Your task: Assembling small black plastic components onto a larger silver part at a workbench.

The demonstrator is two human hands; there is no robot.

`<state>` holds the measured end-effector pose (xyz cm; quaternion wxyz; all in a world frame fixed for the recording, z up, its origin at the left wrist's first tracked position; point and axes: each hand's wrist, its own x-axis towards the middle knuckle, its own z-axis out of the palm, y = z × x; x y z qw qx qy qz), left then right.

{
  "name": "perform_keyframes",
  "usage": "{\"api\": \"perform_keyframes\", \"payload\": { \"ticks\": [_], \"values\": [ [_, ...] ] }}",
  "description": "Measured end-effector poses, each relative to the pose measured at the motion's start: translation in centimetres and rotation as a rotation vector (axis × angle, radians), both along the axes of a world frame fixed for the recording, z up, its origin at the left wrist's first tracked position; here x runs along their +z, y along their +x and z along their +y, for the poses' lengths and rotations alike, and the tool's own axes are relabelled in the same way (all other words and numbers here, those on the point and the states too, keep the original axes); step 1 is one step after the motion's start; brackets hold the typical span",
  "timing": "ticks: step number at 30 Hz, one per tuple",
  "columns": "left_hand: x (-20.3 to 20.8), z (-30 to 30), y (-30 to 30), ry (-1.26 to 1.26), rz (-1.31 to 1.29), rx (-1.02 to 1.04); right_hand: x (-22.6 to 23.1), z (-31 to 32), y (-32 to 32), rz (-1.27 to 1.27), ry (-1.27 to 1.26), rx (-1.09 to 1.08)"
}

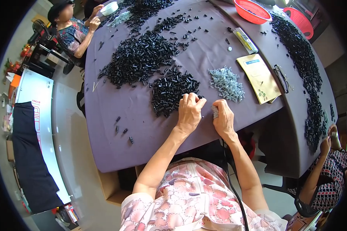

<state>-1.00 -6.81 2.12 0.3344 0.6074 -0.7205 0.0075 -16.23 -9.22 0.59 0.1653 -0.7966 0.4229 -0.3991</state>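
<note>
My left hand (189, 112) is closed in a pinch at the right edge of a small heap of black tube-like plastic pieces (169, 94). A dark bit shows at its fingertips, probably one of these pieces. Close beside it, my right hand (224, 119) is curled shut around several small clear plastic pieces (215, 111), which show at the side of its fingers. Just beyond that hand lies a pile of the same clear pieces (227, 84). The two hands are apart, low over the cloth near the table's front edge.
A larger black heap (138, 57) spreads behind on the grey cloth (115, 154). At right lie a yellow booklet (259, 79), eyeglasses (282, 79) and a long package (245, 40). Red baskets (252, 12) stand farther back. Other people sit at far left (71, 36) and right (324, 181).
</note>
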Motion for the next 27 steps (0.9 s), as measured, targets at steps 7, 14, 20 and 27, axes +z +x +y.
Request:
{"api": "perform_keyframes", "payload": {
  "ticks": [7, 14, 20, 27],
  "values": [
    [-0.4, -0.3, -0.1, 0.005, 0.023, 0.011, 0.2, -0.4, -0.2, -0.018, 0.023, 0.022],
    [-0.9, 0.6, 0.0, 0.075, 0.199, -0.03, 0.4, -0.3, -0.1, -0.038, 0.038, 0.048],
    [-0.3, 3.3, 0.2, 0.417, 1.337, 0.007, 0.8, -0.2, -0.2, -0.182, 0.144, 0.02],
    [-0.1, 5.1, 0.9, 0.45, 1.903, 0.016, 2.6, 4.6, 1.8, -0.406, 0.547, 0.234]
  ]
}}
